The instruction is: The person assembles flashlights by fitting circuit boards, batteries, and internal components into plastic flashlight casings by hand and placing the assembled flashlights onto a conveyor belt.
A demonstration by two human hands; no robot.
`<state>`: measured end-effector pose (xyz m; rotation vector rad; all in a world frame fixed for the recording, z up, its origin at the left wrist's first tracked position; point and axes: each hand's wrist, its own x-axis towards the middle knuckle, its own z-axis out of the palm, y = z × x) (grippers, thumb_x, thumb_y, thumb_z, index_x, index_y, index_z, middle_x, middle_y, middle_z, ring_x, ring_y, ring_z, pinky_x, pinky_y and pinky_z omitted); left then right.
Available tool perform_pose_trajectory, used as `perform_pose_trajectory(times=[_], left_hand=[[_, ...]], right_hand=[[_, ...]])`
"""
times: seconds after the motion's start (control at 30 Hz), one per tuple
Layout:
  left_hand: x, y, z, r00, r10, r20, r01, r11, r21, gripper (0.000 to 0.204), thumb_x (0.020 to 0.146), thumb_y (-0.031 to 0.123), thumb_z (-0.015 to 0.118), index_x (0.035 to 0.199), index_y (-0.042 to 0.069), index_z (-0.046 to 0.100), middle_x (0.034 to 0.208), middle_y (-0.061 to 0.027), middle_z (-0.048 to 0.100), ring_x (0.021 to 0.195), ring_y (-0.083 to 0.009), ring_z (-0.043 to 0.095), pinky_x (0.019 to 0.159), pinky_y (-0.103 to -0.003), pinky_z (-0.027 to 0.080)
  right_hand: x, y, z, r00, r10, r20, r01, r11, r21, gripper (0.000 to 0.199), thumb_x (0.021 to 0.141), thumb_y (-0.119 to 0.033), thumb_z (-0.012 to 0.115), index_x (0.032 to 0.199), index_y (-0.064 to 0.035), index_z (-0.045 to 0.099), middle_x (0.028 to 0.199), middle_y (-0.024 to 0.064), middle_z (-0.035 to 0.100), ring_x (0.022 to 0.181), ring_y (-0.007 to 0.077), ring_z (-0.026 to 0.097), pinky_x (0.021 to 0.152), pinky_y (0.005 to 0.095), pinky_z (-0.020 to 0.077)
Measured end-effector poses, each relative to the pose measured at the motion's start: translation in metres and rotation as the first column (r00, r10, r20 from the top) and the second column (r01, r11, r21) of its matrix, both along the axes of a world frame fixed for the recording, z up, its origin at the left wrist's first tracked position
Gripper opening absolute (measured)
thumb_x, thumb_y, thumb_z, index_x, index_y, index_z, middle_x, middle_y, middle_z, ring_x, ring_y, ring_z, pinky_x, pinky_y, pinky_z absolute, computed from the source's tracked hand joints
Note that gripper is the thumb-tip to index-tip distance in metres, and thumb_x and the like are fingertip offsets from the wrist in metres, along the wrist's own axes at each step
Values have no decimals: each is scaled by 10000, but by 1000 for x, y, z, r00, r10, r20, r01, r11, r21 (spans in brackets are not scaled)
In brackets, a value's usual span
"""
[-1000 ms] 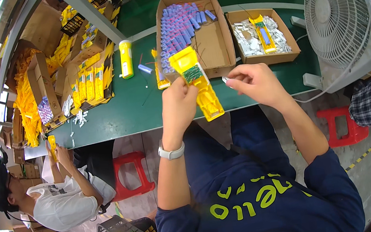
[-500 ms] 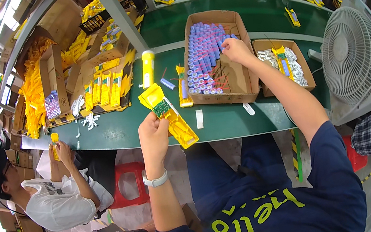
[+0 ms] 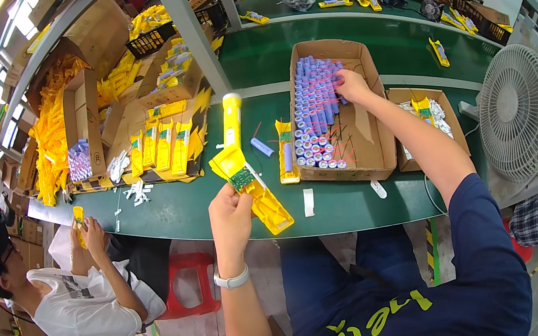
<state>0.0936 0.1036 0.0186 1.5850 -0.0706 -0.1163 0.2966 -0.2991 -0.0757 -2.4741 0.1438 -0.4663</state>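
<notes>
My left hand (image 3: 231, 219) grips a yellow plastic flashlight housing (image 3: 271, 211), held tilted above the table's front edge. A green circuit board (image 3: 241, 180) shows in its upper part. My right hand (image 3: 353, 87) reaches into a cardboard box (image 3: 368, 122) of purple battery cells (image 3: 310, 96) with red wires. Its fingers are pinched together at the right edge of the rows; what lies between them is hidden. Left of the box lie a yellow housing with a cell in it (image 3: 286, 155) and a loose purple cell (image 3: 261, 146). A yellow flashlight (image 3: 232, 121) stands farther left.
A smaller box with white parts (image 3: 439, 120) adjoins the battery box, and a white fan (image 3: 515, 105) stands at right. Yellow housings (image 3: 163, 145) lie on cardboard at left. A co-worker (image 3: 85, 286) sits at left holding a yellow piece; another person works across the table.
The whole view has shifted, so the table sits lower in the picture. My right hand stays at the battery cells, a little farther along the rows. My left hand still holds the housing.
</notes>
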Motion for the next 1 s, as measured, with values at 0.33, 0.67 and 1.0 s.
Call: perform_pose_trajectory(times=[0.33,0.67,1.0], left_hand=[[-13,-4,15,999,-24,35,25,998,-54,242,918,-29,481,1136,-53,582,970,-94,686,779,-134,685,675,-259,572],[-42,-55,66,988,-65,141,83,988,-128,242,875,-43,496,1084,-55,618,911,-59,685,771,-93,655,642,-238,529],[-59,-76,99,967,-76,243,70,997,33,284,887,-5,480,1129,-66,616,974,-116,704,791,-143,694,691,-265,572]], right_hand=[[-93,10,65,940,261,220,-340,771,538,335,810,-40,732,1132,-43,638,906,39,646,891,113,621,785,277,505],[-224,51,158,802,407,438,-591,430,682,279,851,-45,721,1114,-28,628,957,74,686,798,100,617,675,228,487],[-291,99,191,815,551,179,-297,131,946,296,905,-155,698,1155,1,667,981,68,700,825,89,638,698,222,519]])
